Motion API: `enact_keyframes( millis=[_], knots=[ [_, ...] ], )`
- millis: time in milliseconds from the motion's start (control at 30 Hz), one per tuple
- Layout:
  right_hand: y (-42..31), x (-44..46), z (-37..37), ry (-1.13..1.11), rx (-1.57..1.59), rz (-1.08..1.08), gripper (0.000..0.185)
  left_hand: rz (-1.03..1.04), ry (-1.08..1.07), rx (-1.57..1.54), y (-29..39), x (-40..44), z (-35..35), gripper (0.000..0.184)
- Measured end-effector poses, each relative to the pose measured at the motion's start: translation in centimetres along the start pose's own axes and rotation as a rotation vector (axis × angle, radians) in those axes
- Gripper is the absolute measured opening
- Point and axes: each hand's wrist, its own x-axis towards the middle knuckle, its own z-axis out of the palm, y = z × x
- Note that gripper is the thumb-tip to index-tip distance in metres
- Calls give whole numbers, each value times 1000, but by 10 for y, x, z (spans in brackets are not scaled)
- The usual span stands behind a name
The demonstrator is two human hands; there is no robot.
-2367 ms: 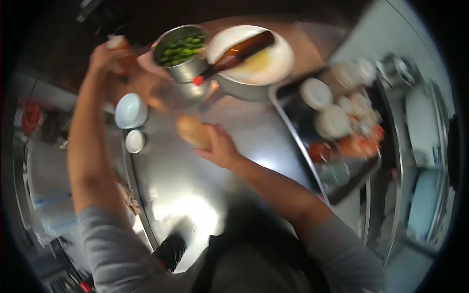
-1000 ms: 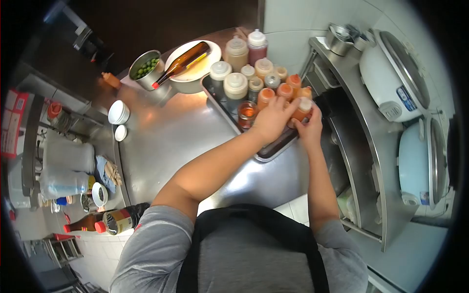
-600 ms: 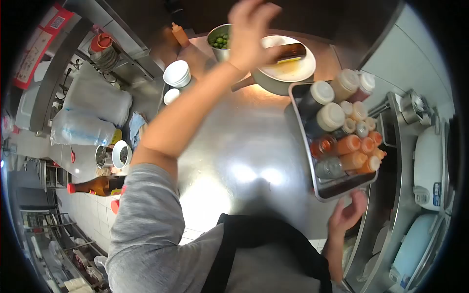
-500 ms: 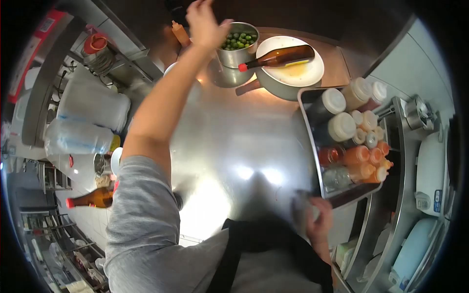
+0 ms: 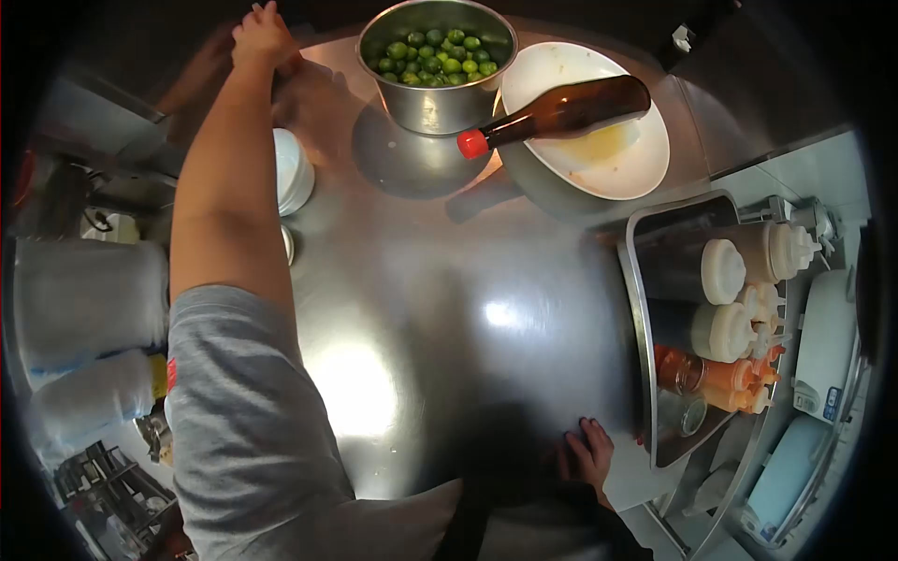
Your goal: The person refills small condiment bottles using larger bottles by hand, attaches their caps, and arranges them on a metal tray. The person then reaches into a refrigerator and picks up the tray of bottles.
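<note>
At the top left, my left hand has its fingers drawn together; an orange-brown patch shows beside its wrist, but what the fingers hold is hidden. My right hand is low at the table's near edge, empty, with its fingers apart. A metal pot of small green fruits stands at the back. Right of it, a brown bottle with a red cap lies across a white plate with yellowish liquid. A metal tray at the right holds several squeeze bottles and jars.
White bowls sit by my left forearm, partly hidden. Clear plastic containers are at the far left. Beyond the tray are a metal shelf and two rice cookers, one white and one light blue. The steel table spans the middle.
My left hand has moved from beside the pot to the far upper left. My right hand, earlier at the tray's bottle, is now at the table's near edge. The view has shifted closer to the pot.
</note>
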Motion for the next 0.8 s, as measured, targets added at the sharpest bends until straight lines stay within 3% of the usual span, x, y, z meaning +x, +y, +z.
enact_keyframes(
  millis=[33, 67, 167, 233, 267, 300, 400, 467, 600, 700, 800],
  knots=[
    [1, 0, -1, -18, 10, 1, 45, -36, -92, 15, -2, 2, -11, 82],
    [2, -1, -2, -33, 21, 3, 45, -54, -18, -15, -4, 4, -6, 61],
    [-3, 4, -10, -90, 38, 31, 43, 32, 15, -196, -21, 7, 14, 44],
    [-7, 7, -15, -96, 35, 38, 42, -124, -92, -221, 20, -32, -69, 42],
    [-8, 7, -14, -82, 30, 38, 42, -92, -59, -198, 16, -33, -71, 48],
    [-10, 6, -14, -65, 23, 44, 41, -43, -106, -149, 8, -27, -73, 66],
    [-16, 9, -22, -52, 64, 83, 40, -39, -69, -359, -8, 4, -79, 40],
    [-14, 3, -25, -38, 96, 80, 39, 142, 64, -162, 19, -5, -156, 37],
    [-7, -7, -16, 70, 123, 23, 38, 328, 121, -294, 103, -46, -323, 43],
    [-3, -12, -16, 113, 175, -19, 37, 415, 121, -737, 192, -132, -438, 48],
    [0, -21, -21, 122, 242, -81, 34, 529, -191, -1162, 283, -251, -527, 39]
  ],
)
